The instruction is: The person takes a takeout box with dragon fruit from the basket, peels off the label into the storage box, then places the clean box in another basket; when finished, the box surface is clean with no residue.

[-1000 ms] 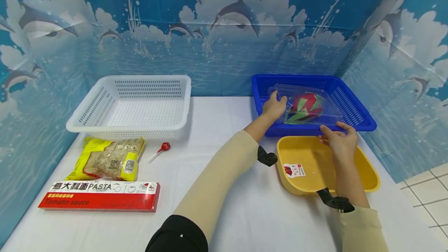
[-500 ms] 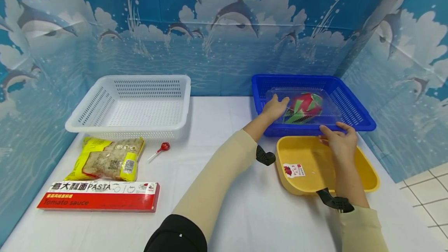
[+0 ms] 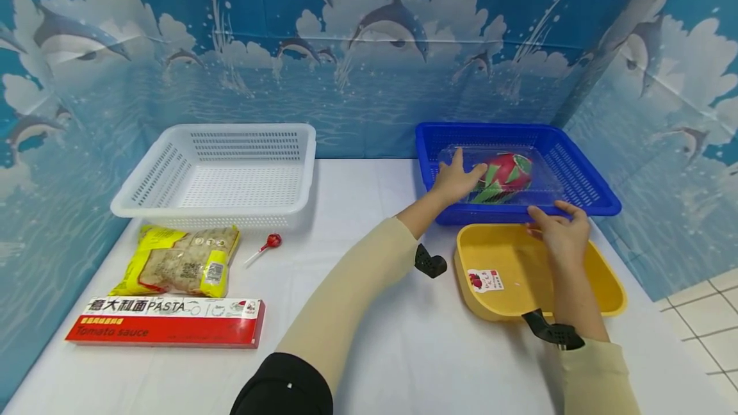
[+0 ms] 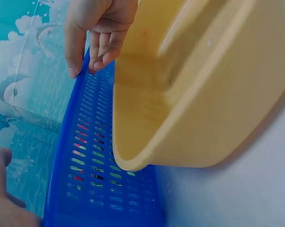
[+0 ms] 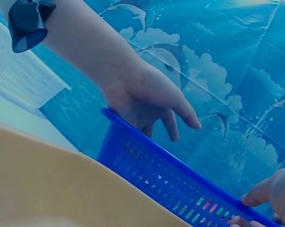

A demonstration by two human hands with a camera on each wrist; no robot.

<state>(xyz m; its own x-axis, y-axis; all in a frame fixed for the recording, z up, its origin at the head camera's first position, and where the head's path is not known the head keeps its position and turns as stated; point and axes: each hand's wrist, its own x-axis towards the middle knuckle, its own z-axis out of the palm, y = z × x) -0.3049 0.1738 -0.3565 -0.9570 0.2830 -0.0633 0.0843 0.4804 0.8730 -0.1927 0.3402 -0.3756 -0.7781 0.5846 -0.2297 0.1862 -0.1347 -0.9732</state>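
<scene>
A red-and-green dragon fruit lies under a clear plastic box inside the blue basket. My left hand hovers at the basket's left part with thumb and forefinger spread, overlapping the box's left end in the head view. In the right wrist view, that left hand reaches over the rim, its lower fingers partly hidden. My right hand pinches the basket's front rim near the right corner. The left wrist view shows the right hand with its fingers either side of the rim.
A yellow tub stands before the blue basket, beneath the right forearm. On the left are a white basket, a yellow food packet, a red lollipop and a red-and-white pasta box. A dolphin-print curtain hangs behind.
The clear box has settled lower and flatter in the blue basket. My left hand has let go of its edge and spread its fingers. The right hand stays at the rim.
</scene>
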